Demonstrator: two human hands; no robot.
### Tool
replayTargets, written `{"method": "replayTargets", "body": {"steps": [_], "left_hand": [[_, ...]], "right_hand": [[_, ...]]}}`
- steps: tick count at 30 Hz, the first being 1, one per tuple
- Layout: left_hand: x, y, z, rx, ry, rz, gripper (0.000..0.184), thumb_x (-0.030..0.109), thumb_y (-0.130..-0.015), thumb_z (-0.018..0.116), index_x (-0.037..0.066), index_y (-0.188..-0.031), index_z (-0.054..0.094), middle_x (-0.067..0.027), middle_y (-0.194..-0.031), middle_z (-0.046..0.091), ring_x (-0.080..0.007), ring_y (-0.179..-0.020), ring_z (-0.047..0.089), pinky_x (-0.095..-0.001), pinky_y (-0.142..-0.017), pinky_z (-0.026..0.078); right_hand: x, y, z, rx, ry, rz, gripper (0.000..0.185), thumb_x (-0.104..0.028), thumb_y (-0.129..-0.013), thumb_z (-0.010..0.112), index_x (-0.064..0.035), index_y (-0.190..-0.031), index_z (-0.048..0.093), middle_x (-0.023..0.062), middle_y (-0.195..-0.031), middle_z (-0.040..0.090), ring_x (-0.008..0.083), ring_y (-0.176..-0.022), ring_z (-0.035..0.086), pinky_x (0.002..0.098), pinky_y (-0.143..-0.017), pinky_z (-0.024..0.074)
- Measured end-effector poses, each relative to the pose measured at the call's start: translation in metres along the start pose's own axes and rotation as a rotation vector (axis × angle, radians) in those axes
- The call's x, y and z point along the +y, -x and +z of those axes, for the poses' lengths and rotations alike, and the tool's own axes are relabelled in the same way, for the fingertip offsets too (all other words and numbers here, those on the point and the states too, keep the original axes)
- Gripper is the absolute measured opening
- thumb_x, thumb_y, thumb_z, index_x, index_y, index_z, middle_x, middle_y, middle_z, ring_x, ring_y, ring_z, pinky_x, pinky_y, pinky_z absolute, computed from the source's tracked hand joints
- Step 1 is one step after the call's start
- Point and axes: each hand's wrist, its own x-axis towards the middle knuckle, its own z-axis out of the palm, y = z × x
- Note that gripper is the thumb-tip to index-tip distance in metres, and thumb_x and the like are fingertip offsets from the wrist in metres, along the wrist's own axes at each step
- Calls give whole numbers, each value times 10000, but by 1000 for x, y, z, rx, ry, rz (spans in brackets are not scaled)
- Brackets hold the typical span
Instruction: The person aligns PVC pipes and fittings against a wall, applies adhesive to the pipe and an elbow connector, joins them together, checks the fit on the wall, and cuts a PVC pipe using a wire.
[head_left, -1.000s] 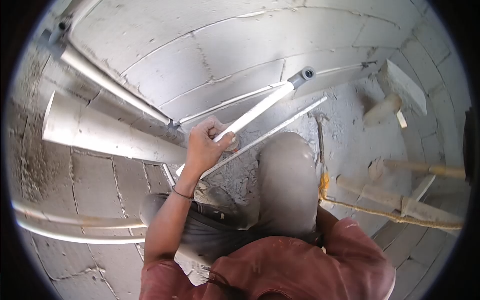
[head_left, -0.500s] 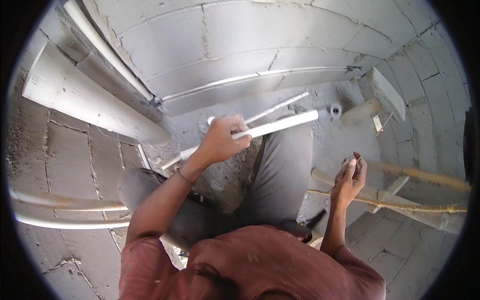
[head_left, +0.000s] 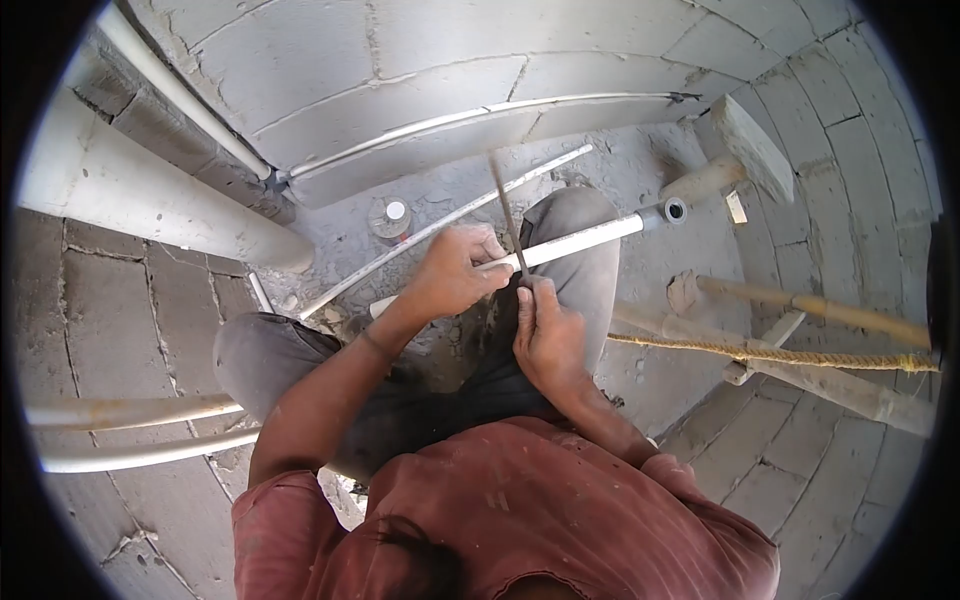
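A white pipe (head_left: 587,240) with a grey fitting (head_left: 663,212) on its right end lies across my lap, over my raised right knee. My left hand (head_left: 455,272) grips this pipe near its middle. Closed around the lower end of a thin dark blade (head_left: 506,207) is my right hand (head_left: 550,328). The blade stands across the pipe, just right of my left fingers. A thinner white pipe (head_left: 448,222) lies on the dusty floor beyond my hands, beside a clear bottle with a white cap (head_left: 396,211).
A wide white pipe (head_left: 170,200) rests at the left. A yellow rope (head_left: 790,355) crosses wooden poles (head_left: 850,400) at the right. A pale block (head_left: 752,150) leans at the back right. Block walls (head_left: 440,40) stand ahead, with a pipe (head_left: 470,118) along their base.
My right hand has come in from the right with the thin blade and now meets the pipe. The pipe has swung from pointing up and away to lying more level across my knee.
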Motion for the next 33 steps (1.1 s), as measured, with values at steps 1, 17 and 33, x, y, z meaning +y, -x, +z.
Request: {"method": "replayTargets", "body": {"steps": [1, 17, 33], "left_hand": [[3, 1, -1, -4, 8, -55, 107, 20, -838, 762, -26, -850, 666, -78, -780, 716, -99, -716, 649, -289, -619, 507], [17, 9, -14, -53, -62, -174, 174, 146, -914, 741, -24, -918, 703, -76, -774, 717, -86, -656, 627, -271, -560, 468], [29, 28, -5, 11, -294, -30, 270, 254, -911, 706, 11, -1003, 779, -231, -794, 711, -410, -752, 719, -430, -691, 555]], "right_hand": [[4, 1, 1, -30, 76, -42, 112, -124, -1019, 594, -18, -983, 593, 213, -719, 661, 429, -622, 658, 506, -550, 515], [5, 4, 8, -85, 150, -49, 152, -119, -989, 613, -27, -878, 564, 218, -734, 662, 452, -642, 651, 534, -573, 513], [-2, 8, 3, -116, 144, -36, 132, -101, -957, 632, -27, -879, 557, 222, -719, 668, 437, -632, 666, 523, -546, 524]]}}
